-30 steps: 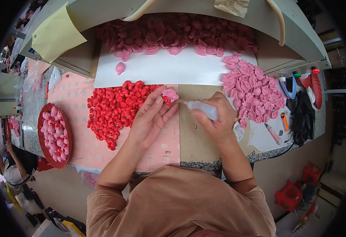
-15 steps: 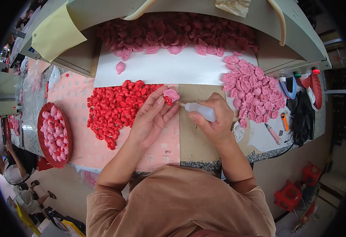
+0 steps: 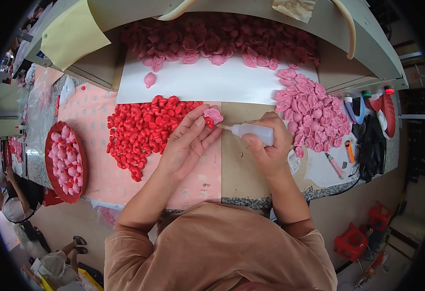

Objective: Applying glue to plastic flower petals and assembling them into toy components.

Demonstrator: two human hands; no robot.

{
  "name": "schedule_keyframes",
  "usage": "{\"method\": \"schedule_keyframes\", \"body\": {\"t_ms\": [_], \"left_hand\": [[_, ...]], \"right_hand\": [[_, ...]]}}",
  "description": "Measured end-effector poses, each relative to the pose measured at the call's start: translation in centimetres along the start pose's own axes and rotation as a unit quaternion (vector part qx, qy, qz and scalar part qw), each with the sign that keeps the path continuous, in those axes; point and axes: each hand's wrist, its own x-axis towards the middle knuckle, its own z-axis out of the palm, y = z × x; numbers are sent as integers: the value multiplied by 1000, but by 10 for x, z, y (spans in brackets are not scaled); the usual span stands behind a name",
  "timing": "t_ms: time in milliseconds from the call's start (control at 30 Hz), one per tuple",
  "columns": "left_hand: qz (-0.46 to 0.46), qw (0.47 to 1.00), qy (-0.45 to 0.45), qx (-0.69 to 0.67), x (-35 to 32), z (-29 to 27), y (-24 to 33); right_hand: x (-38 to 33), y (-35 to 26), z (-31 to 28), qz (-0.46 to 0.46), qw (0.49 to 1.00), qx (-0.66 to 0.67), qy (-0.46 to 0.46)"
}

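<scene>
Between the thumb and fingers of my left hand [image 3: 182,145] is a small pink cup-shaped piece [image 3: 214,114] with a wavy rim. A glossy red piece [image 3: 209,121] sits against its underside. My right hand [image 3: 276,148] is wrapped round a translucent white squeeze bottle [image 3: 255,133], which lies nearly level. Its thin nozzle points left and ends close to the red piece; whether the two touch I cannot tell. A heap of small red pieces [image 3: 137,133] lies just left of my left hand. Beyond my right hand is a pile of pink pieces [image 3: 314,114].
More pink pieces [image 3: 217,41] fill the shelf opening at the back. On the left stands a red bowl [image 3: 82,186] of pink-and-red pieces. An orange cutter [image 3: 350,151], a tube [image 3: 335,166] and a black bag [image 3: 371,140] lie right. Other people are at far left.
The view has shifted slightly. My right hand and the bottle have moved a little to the right and up. The left hand keeps its hold. A person at lower left has moved.
</scene>
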Motion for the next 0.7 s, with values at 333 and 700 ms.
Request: {"method": "schedule_keyframes", "body": {"t_ms": [333,700], "left_hand": [[-5,1000,-10,13,-1,-1,0],[-19,1000,2,0,-1,2,-1]], "right_hand": [[1,-1,4,5,1000,-3,-15],[-3,8,-23,143,967,185,98]]}}
